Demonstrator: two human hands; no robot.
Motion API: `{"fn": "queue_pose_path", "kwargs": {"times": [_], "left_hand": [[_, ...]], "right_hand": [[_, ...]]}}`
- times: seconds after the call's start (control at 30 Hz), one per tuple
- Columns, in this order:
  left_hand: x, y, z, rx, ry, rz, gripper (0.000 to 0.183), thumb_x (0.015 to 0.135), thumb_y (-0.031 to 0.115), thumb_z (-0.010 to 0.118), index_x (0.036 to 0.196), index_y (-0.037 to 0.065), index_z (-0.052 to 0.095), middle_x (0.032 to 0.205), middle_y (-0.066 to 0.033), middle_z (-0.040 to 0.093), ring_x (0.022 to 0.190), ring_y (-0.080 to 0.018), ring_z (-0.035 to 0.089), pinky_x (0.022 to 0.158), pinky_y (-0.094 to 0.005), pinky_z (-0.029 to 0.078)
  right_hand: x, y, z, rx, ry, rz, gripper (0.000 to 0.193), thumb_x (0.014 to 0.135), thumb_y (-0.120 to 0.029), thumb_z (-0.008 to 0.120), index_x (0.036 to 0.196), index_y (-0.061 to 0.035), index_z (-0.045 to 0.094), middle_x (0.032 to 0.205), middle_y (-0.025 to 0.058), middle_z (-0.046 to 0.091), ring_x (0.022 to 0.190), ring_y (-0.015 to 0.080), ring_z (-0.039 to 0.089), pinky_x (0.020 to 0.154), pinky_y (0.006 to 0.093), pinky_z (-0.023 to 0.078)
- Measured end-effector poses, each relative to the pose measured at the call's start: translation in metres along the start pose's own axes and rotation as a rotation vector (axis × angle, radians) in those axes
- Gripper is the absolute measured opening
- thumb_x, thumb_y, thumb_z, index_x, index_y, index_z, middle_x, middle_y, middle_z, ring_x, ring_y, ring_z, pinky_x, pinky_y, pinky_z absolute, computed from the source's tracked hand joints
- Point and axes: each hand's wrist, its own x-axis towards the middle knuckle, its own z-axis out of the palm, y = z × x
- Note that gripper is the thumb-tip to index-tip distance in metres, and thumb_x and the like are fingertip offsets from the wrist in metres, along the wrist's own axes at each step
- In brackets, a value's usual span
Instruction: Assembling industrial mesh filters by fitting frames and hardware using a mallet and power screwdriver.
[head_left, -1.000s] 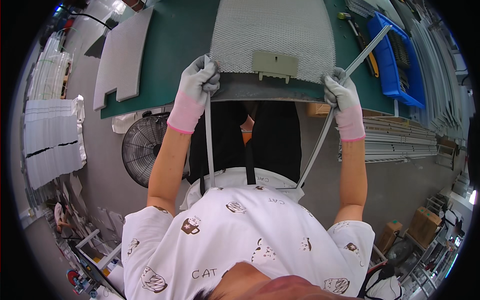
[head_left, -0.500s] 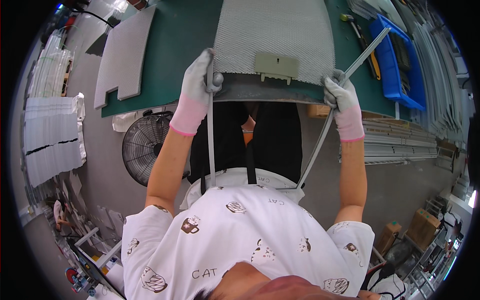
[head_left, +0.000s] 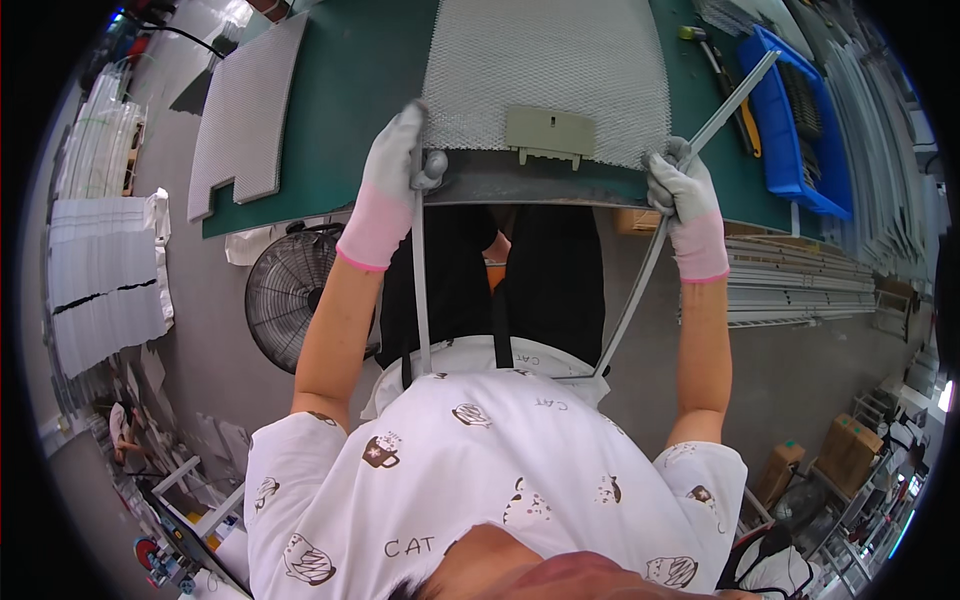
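Observation:
A thin, pale metal frame (head_left: 421, 290) of narrow strips runs from my waist to the table, its two sides spreading apart. Its left strip is gripped in my gloved left hand (head_left: 398, 155), at the left front corner of a grey mesh panel (head_left: 545, 65). Farther right, my gloved right hand (head_left: 680, 180) is closed round the right strip (head_left: 735, 105), whose far end sticks out toward a blue bin. The knuckles of that hand are by the panel's right front corner. On the panel's front edge sits an olive-beige plastic plate (head_left: 549, 133) with small prongs.
The green table (head_left: 345, 80) also bears a notched mesh panel (head_left: 245, 120) at left. At right lie a hammer (head_left: 720, 75), a yellow-handled tool (head_left: 748, 130) and the blue bin (head_left: 795, 180) of dark parts. A black fan (head_left: 290, 295) stands on the floor below.
My left hand and the left strip have shifted very slightly left. The mesh panel with its plastic plate has edged left too. My right hand looks nearly still.

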Motion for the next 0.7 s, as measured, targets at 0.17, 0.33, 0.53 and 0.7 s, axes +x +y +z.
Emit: {"fn": "queue_pose_path", "kwargs": {"times": [0.17,0.33,0.53,0.7], "left_hand": [[0.011,-0.017,-0.012,0.116,0.010,0.096,0.027,0.091,0.019,0.057,0.103,-0.004,0.050,0.071,-0.0016,0.048,0.052,-0.0060,0.046,0.043,-0.0194,0.034],[0.006,-0.014,-0.002,0.385,0.122,0.148,0.016,0.091,0.013,0.057,0.097,-0.001,0.051,0.077,-0.0009,0.051,0.055,-0.0050,0.047,0.044,-0.0183,0.034],[0.014,-0.026,-0.014,0.204,0.090,0.158,0.028,0.093,0.017,0.057,0.105,-0.007,0.054,0.067,-0.0028,0.052,0.051,-0.0065,0.050,0.044,-0.0190,0.037],[0.011,-0.021,-0.017,0.089,0.040,0.048,0.034,0.094,0.026,0.056,0.111,-0.003,0.055,0.069,0.0000,0.051,0.051,-0.0064,0.049,0.046,-0.0192,0.036]], "right_hand": [[0.000,-0.004,-0.001,-0.040,0.016,-0.004,0.025,0.088,-0.003,0.056,0.109,0.0000,0.043,0.069,-0.0012,0.043,0.046,0.0032,0.034,0.041,0.0184,0.024],[0.000,-0.005,-0.001,-0.041,-0.009,-0.016,0.023,0.088,-0.003,0.056,0.106,-0.0005,0.043,0.069,-0.0014,0.043,0.046,0.0030,0.033,0.041,0.0185,0.024],[-0.003,-0.008,0.003,-0.027,-0.003,-0.024,0.023,0.087,-0.003,0.056,0.106,-0.0012,0.043,0.068,-0.0020,0.041,0.046,0.0028,0.032,0.041,0.0187,0.024],[-0.006,-0.012,0.005,-0.031,0.004,-0.029,0.026,0.087,-0.003,0.056,0.108,-0.0008,0.041,0.068,-0.0021,0.040,0.046,0.0026,0.032,0.041,0.0184,0.023]]}}
